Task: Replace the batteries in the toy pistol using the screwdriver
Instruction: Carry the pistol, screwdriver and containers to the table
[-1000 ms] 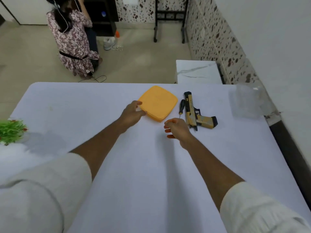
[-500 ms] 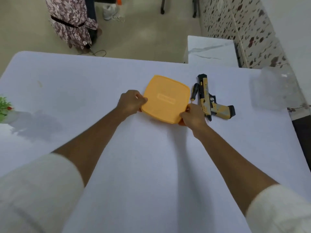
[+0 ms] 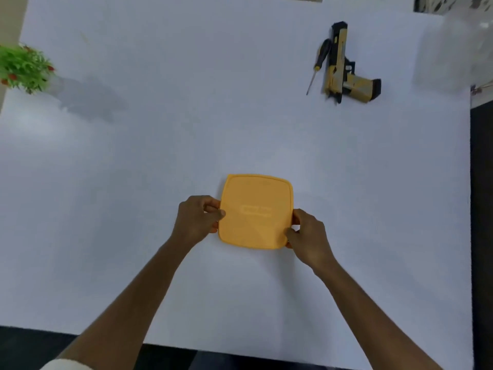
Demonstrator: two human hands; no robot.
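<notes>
1. Grip state: the left hand (image 3: pixel 198 218) and the right hand (image 3: pixel 306 233) each gripped an opposite side edge of the orange container (image 3: pixel 255 210), thumbs over the lid rim and fingers curled underneath. Neither hand held a tool.
2. Container position: the orange container sat on the near-centre area of the white table (image 3: pixel 186 129), lid on. Its contents were not visible; it probably held the replacement batteries.
3. Task item position: the toy pistol (image 3: pixel 344 68) lay flat at the far right of the table, well apart from both hands. From the grip it lay forward and to the right.
4. Long axis: the barrel ran roughly away from the person, muzzle toward the far edge. The handle projected to the right at the near end.
5. Tool position: the screwdriver (image 3: pixel 318 64) lay just beside the pistol on its left, nearly parallel to the barrel, handle far and tip near.
6. Nearer hand: the right hand was on the pistol's side and was judged better placed to reach it or the screwdriver. Either reach first required release of the container.
7. Surroundings: a green plant (image 3: pixel 25 66) stood at the far left edge. A clear plastic item (image 3: pixel 453 49), blurred, lay at the far right.
</notes>
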